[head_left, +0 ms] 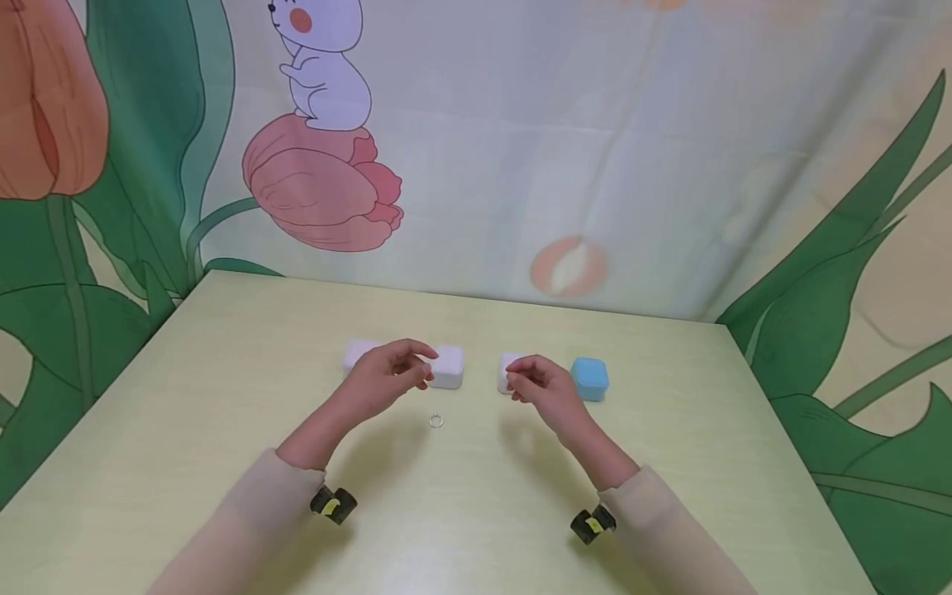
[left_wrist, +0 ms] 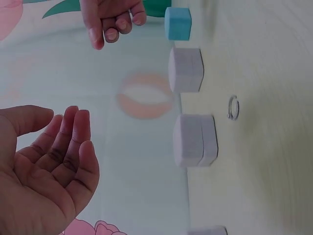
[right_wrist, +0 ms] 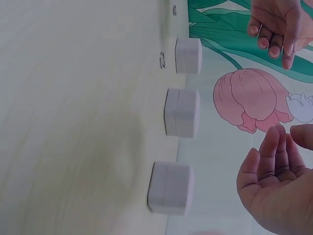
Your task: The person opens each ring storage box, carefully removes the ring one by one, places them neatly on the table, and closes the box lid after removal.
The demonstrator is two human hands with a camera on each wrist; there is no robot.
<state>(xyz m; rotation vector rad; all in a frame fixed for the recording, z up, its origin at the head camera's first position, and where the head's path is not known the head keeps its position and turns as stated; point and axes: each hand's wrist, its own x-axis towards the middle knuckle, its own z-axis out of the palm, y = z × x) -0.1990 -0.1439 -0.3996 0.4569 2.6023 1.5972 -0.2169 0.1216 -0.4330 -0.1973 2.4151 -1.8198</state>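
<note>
My left hand (head_left: 387,376) hovers over the table, fingers loosely bent and thumb apart from them. My right hand (head_left: 546,392) is held up likewise to the right. Neither palm holds anything in the wrist views. Behind the hands stand small closed ring boxes in a row: a pale lilac box (head_left: 362,350) partly behind the left hand, another lilac box (head_left: 448,367), a whitish box (head_left: 508,372) mostly behind the right hand, and a blue box (head_left: 590,379). A silver ring (head_left: 435,421) lies between the hands. The right wrist view also shows a second ring (right_wrist: 174,10) farther left.
All this stands on a pale wooden table (head_left: 461,512). A printed cloth backdrop (head_left: 476,165) with flowers and a white animal hangs at its far edge. Each sleeve carries a small black camera, one at the left wrist (head_left: 333,505) and one at the right (head_left: 593,525).
</note>
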